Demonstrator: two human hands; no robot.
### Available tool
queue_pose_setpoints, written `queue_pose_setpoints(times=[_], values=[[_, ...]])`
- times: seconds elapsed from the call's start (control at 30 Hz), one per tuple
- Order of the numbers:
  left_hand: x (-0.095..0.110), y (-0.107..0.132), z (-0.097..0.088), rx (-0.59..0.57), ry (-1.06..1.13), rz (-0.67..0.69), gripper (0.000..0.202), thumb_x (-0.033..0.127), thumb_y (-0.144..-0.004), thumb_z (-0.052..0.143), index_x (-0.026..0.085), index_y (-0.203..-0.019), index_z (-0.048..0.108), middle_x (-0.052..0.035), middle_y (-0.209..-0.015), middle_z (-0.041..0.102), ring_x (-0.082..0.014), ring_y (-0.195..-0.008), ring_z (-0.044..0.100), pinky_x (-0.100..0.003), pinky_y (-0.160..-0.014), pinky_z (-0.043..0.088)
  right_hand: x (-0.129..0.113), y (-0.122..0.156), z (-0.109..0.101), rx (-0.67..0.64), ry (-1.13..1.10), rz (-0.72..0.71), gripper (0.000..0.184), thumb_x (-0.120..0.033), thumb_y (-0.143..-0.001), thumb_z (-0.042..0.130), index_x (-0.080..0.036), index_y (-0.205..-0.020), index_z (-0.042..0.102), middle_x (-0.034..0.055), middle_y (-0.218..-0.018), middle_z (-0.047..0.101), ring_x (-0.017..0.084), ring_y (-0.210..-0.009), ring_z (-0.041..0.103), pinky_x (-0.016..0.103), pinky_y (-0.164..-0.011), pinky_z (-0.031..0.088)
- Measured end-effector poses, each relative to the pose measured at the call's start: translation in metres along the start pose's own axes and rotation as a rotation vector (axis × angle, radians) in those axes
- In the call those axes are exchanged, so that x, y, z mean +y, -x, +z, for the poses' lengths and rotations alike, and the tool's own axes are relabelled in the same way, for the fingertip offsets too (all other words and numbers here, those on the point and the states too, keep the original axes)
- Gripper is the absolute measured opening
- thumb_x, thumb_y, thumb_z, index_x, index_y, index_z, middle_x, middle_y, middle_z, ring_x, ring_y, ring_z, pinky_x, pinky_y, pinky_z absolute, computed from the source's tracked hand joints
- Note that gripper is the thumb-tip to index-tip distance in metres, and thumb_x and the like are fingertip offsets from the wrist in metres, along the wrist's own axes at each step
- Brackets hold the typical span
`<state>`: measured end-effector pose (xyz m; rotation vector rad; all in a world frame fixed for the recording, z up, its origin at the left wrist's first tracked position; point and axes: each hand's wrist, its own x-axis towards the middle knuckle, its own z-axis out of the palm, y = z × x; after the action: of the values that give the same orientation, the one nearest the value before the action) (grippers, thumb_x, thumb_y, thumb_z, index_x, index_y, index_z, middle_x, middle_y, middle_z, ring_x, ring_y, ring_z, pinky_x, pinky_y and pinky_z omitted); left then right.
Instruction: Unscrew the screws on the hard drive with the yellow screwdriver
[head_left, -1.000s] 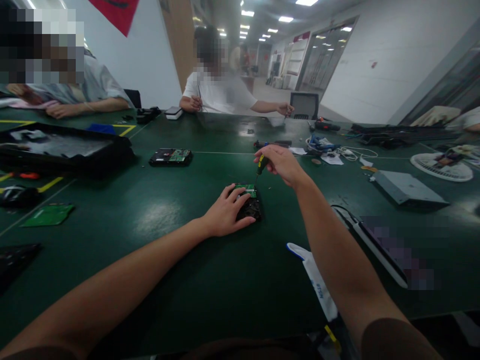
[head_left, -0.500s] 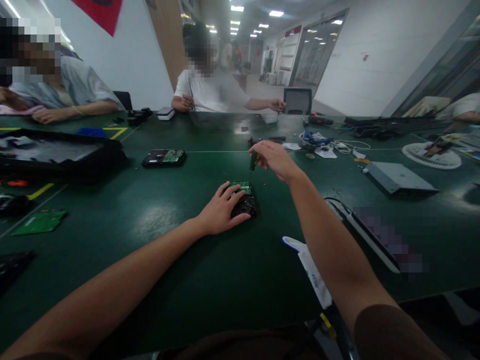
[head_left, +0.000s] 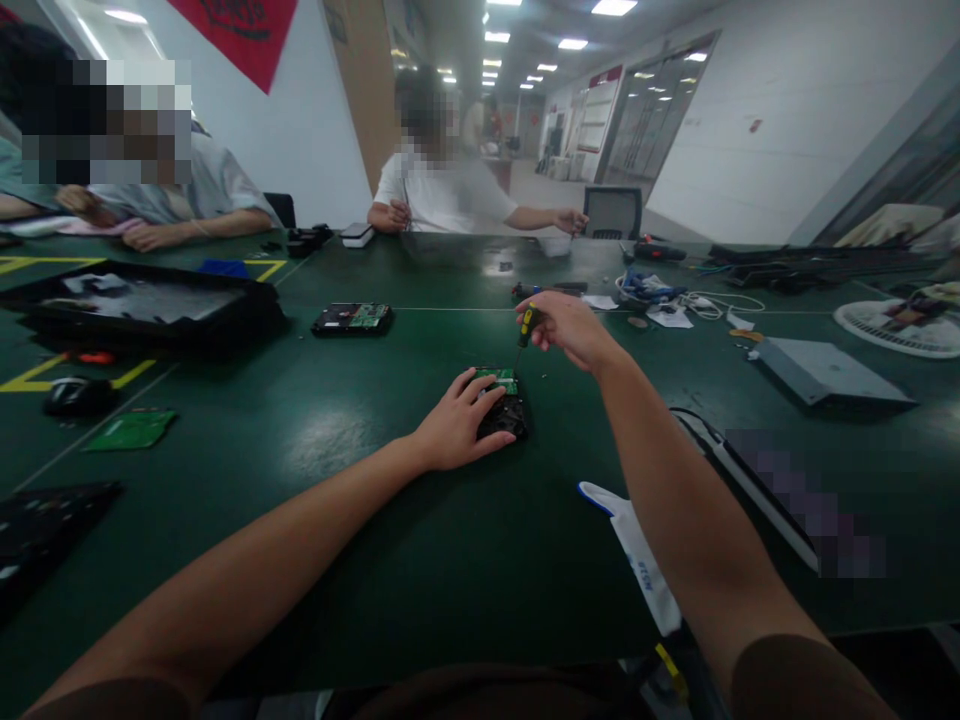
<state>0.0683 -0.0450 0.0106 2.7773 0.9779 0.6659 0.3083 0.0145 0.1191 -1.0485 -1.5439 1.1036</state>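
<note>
A black hard drive with a green circuit board lies on the green table. My left hand rests over its left part, fingers spread and the thumb along the near side. Between the fingers and thumb of my right hand is a screwdriver with a yellow and dark handle. Its thin shaft points down at the drive's far right corner; whether the tip touches a screw is too small to tell. Another drive with a green board lies farther back on the left.
Left stand a large black tray-like housing, a black mouse and a loose green board. On the right are a grey metal box, coiled cables and a white glove. Co-workers sit across the table.
The view has shifted, so everything sits farther right. The screwdriver's handle has tilted and more of its yellow side shows. My left hand stays on the drive.
</note>
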Motion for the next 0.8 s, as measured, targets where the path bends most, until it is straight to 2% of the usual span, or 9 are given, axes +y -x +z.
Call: queue_pose_setpoints(times=[0.1, 0.23, 0.4, 0.53, 0.67, 0.8], values=[[-0.0021, 0.0004, 0.0011, -0.008, 0.002, -0.009, 0.082, 0.074, -0.093, 0.056, 0.021, -0.155, 0.047, -0.0150, -0.160, 0.044, -0.0445, -0.155, 0.023, -0.065, -0.125, 0.028, -0.0019, 0.0009, -0.0001, 0.025, 0.071, -0.030, 0.021, -0.033, -0.099, 0.058, -0.018, -0.095, 0.072, 0.0058, -0.084, 0.071, 0.009, -0.054, 0.053, 0.022, -0.042, 0.035], [-0.0036, 0.0001, 0.0019, -0.009, -0.006, -0.004, 0.083, 0.074, -0.093, 0.056, 0.019, -0.155, 0.047, -0.0157, -0.160, 0.044, -0.0446, -0.155, 0.022, -0.065, -0.126, 0.028, -0.0071, 0.0038, 0.0028, 0.100, 0.122, -0.028, 0.020, -0.031, -0.096, 0.062, -0.017, -0.083, 0.068, 0.0042, -0.072, 0.066, 0.009, -0.053, 0.051, 0.023, -0.042, 0.034], [-0.0021, -0.0004, 0.0004, -0.001, -0.011, 0.007, 0.083, 0.074, -0.093, 0.056, 0.018, -0.154, 0.048, -0.0160, -0.160, 0.044, -0.0439, -0.155, 0.023, -0.064, -0.126, 0.027, -0.0092, 0.0054, 0.0060, 0.103, 0.074, 0.011, 0.017, -0.032, -0.100, 0.056, -0.019, -0.095, 0.066, 0.0062, -0.086, 0.075, 0.008, -0.049, 0.048, 0.022, -0.038, 0.028], [-0.0008, -0.0002, -0.0010, -0.007, -0.003, 0.001, 0.082, 0.074, -0.094, 0.055, 0.020, -0.155, 0.047, -0.0153, -0.160, 0.044, -0.0437, -0.155, 0.022, -0.065, -0.126, 0.027, -0.0058, 0.0052, 0.0063, 0.020, 0.030, -0.002, 0.025, -0.041, -0.103, 0.056, -0.020, -0.107, 0.069, 0.0069, -0.095, 0.075, 0.008, -0.053, 0.053, 0.021, -0.040, 0.035], [-0.0001, -0.0002, -0.0013, -0.005, 0.002, -0.002, 0.082, 0.074, -0.093, 0.056, 0.019, -0.154, 0.047, -0.0161, -0.160, 0.044, -0.0438, -0.156, 0.022, -0.065, -0.126, 0.027, -0.0030, 0.0050, 0.0082, 0.027, -0.012, -0.006, 0.028, -0.044, -0.104, 0.056, -0.020, -0.109, 0.070, 0.0045, -0.086, 0.069, 0.008, -0.053, 0.055, 0.021, -0.042, 0.037], [-0.0001, -0.0004, -0.0013, -0.006, 0.002, -0.004, 0.082, 0.073, -0.093, 0.056, 0.020, -0.154, 0.047, -0.0163, -0.160, 0.044, -0.0441, -0.155, 0.023, -0.066, -0.125, 0.027, -0.0053, 0.0051, 0.0095, 0.081, 0.063, -0.037, 0.024, -0.040, -0.101, 0.062, -0.018, -0.095, 0.072, 0.0006, -0.071, 0.061, 0.008, -0.050, 0.047, 0.021, -0.040, 0.029]])
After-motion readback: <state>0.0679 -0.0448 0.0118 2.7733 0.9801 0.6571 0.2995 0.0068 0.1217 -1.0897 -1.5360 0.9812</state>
